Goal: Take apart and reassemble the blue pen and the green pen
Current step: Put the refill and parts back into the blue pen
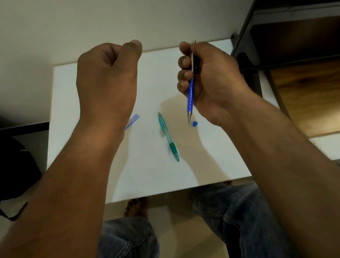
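The blue pen point(190, 93), partly dismantled, is gripped tip-down in the right hand point(208, 78), apparently for refitting. The left hand point(107, 76) is fisted; any contents cannot be told. Beside the green pen point(168, 136) on the worktop point(149, 177) lie a blue barrel piece point(132, 120) and small blue cap point(194, 123).

The left wrist covers most of a pale blue barrel piece point(133, 120). Whether the fisted left hand point(107, 76) holds anything cannot be told.
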